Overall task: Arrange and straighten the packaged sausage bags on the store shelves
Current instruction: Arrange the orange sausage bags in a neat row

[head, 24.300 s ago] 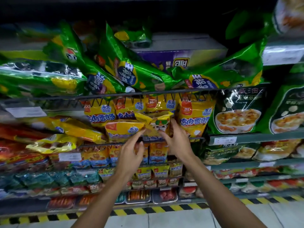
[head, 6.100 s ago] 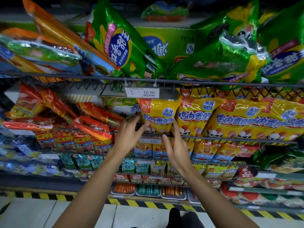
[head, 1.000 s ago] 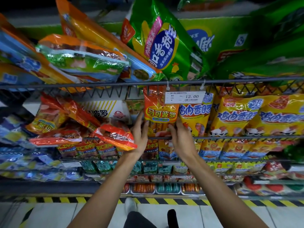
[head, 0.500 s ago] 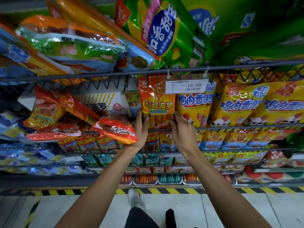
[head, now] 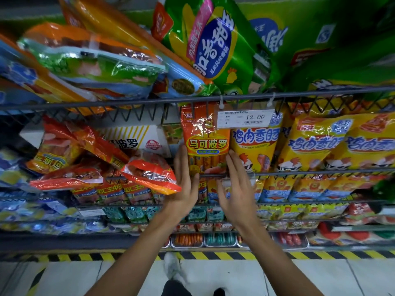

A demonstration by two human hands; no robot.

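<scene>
Orange and shiny, the sausage bag point(head: 206, 137) stands upright on the wire shelf point(head: 299, 173), right in the middle of the row, with its top tucked up behind the upper shelf rail point(head: 149, 101). It looks like thin, crinkly plastic with long sausage sticks inside, so I think it is light, a bit slippery, and bends easily at the top but stays stiff lower down where the sticks are. The best place to hold it is probably low on both sides, where the sticks make it firm, not the floppy top edge. The left hand point(head: 183, 184) is flat against the bag's left side, fingers straight, and the right hand point(head: 236, 189) is flat at its right side, fingers straight too; neither hand is curled around the bag, they just touch or nearly touch its lower edges. Just right of the bag hangs a white price tag point(head: 244, 119) that covers its top corner. Right of the bag stand yellow chicken sausage bags point(head: 254, 146) in a neat row. Left of the bag, a red bag point(head: 149, 175) lies tipped over and pokes out past the shelf edge, with more red bags point(head: 70, 146) in a messy pile beyond it. Above the bag, on the top shelf, big green bags point(head: 215, 45) lean sideways.
</scene>
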